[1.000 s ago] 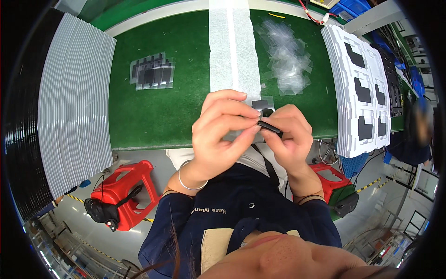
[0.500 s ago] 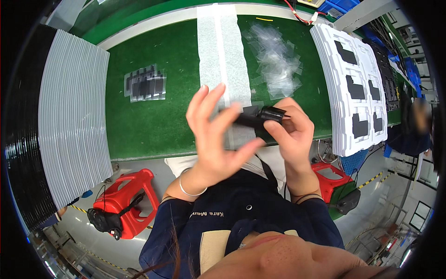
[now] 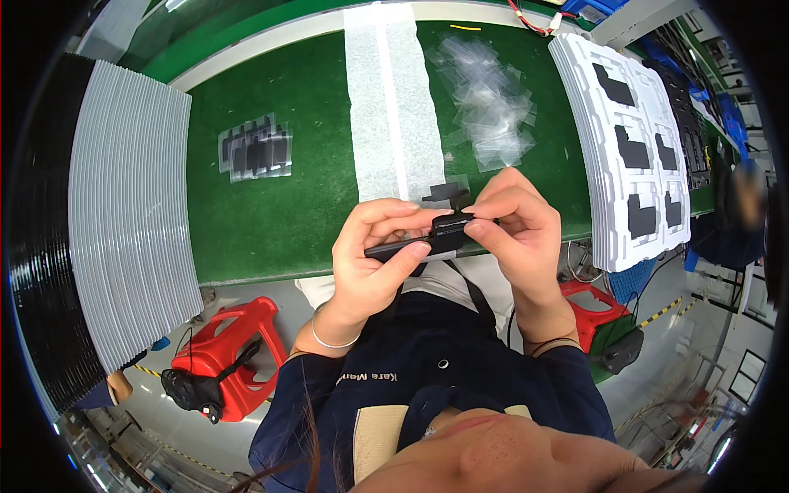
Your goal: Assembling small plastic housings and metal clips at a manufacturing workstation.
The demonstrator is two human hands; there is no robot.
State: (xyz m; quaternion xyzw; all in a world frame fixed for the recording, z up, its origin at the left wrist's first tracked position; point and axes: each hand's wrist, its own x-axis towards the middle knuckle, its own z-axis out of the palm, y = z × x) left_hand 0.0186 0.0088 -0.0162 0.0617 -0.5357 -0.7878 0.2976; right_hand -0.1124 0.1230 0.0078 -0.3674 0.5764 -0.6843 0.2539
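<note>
You've got the flat black part (image 3: pixel 427 241) pinched in both hands, lifted off the worktop (image 3: pixel 271 214) just over its near edge, approx. mid-width. Long axis runs left-right across you, slightly tilted, right end higher. Left hand (image 3: pixel 380 259) carries most of it: thumb under, fingers (image 3: pixel 393 215) curled over the top. Right hand (image 3: pixel 516 226) closes narrow on the right end only (fingertips meet at the small raised bit there). So the left is the holder and the right is nearer the working end. Another small black piece (image 3: pixel 444 194) lies on the white strip (image 3: pixel 386 107), just beyond your knuckles.
</note>
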